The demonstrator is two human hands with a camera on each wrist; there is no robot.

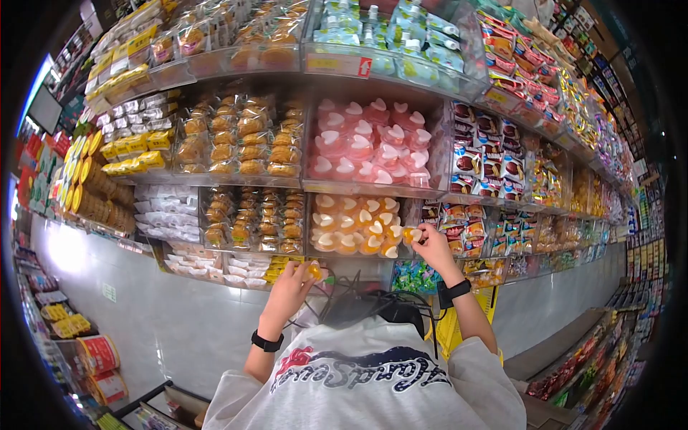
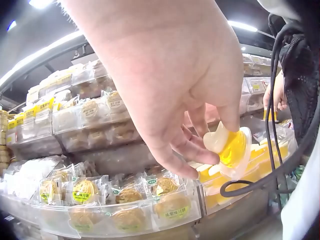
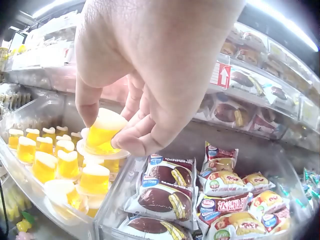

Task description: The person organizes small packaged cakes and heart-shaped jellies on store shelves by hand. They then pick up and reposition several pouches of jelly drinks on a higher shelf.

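Note:
My left hand point(image 1: 287, 290) pinches a yellow jelly cup point(image 2: 235, 150) with a pale heart-shaped end, held low in front of the shelf. Between the thumb and fingers of my right hand point(image 1: 435, 251) is a second yellow jelly cup point(image 3: 105, 134), its clear rim facing down. That hand hovers at the right edge of a clear bin point(image 3: 37, 192). Rows of similar jelly cups point(image 3: 68, 164) stand inside the bin with their whitish heart ends up. Black bands circle both wrists.
Pink jelly cups point(image 1: 369, 143) fill the bin above. Packaged cakes point(image 3: 162, 187) lie right of the yellow jelly, wrapped round pastries point(image 2: 85, 191) to the left. Black cords point(image 1: 347, 290) hang before my chest. Below the shelf's right part is something yellow point(image 1: 450, 333).

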